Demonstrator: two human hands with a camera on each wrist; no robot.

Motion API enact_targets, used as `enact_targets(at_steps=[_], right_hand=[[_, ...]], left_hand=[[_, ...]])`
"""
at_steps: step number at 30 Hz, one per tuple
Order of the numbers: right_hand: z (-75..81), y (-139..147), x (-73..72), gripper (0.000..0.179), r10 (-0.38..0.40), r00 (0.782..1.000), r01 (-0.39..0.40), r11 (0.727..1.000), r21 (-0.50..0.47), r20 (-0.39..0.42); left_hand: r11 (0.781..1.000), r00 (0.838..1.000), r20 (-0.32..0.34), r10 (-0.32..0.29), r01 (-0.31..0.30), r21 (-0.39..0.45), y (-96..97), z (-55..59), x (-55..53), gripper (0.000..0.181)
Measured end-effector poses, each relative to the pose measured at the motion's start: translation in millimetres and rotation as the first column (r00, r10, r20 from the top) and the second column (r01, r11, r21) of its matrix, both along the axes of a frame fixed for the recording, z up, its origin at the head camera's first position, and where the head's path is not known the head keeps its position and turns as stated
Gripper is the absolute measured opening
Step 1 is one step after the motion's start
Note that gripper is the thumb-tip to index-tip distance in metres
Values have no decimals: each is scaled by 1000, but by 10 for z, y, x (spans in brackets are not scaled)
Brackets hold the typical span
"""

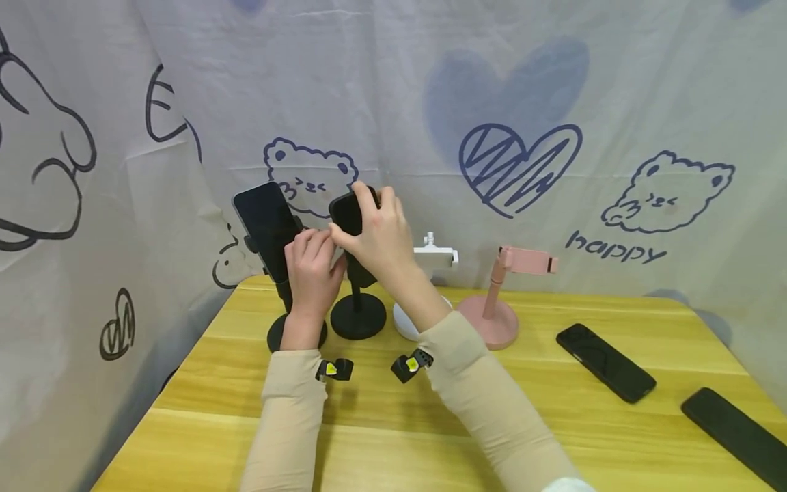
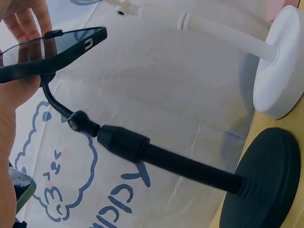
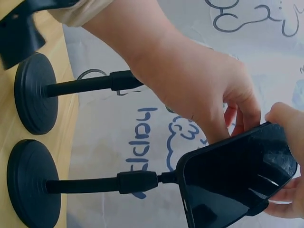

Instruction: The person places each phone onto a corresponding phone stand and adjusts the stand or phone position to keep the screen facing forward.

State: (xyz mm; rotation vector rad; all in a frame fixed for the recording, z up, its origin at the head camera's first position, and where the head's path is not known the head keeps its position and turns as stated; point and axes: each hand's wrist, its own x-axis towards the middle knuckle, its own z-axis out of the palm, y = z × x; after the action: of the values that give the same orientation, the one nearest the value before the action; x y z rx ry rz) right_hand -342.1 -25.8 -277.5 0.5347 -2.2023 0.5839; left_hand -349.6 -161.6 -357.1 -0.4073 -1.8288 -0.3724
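A black smartphone [image 1: 346, 215] sits tilted at the top of a black phone stand [image 1: 359, 320], between both hands. The right hand [image 1: 386, 239] grips it across its upper end, thumb on one side and fingers on the other. At its left edge the left hand [image 1: 315, 277] pinches the phone; some of its fingers are hidden behind the phone in the right wrist view. The phone's dark screen [image 3: 232, 175] shows there. In the left wrist view, the stand's pole [image 2: 190, 166] rises to a bent neck and holder under the phone.
Left of it, a second black stand [image 1: 277, 335] holds another phone [image 1: 267, 229]. To the right are a white stand [image 1: 406, 322] and a pink stand [image 1: 488, 321]. Two black phones [image 1: 605, 362] [image 1: 734, 430] lie on the wooden table [image 1: 369, 451]. A printed cloth [image 1: 393, 102] hangs behind.
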Motion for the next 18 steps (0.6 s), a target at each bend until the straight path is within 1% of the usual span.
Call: enact_targets(at_steps=[3,10,14,18], right_hand=[[12,17,-35,64,-2,1000,3,1000,-24,19],[30,56,-74,65,51,992,-41,995,-88,113],[26,60,-84,65,72,989,-61,994,-91,126],[26,78,-100,64,84,988,-70,991,-110,128]], left_hand=[[1000,1000,5,8,-8,-3,19,4,0,18],[1000,1000,-2,8,-8,2,32,-27,9,17],[1000,1000,-28,12,-12,-1,26,-25,23,16],[1000,999,-50,3,-3,-17,29,-3,23,15]])
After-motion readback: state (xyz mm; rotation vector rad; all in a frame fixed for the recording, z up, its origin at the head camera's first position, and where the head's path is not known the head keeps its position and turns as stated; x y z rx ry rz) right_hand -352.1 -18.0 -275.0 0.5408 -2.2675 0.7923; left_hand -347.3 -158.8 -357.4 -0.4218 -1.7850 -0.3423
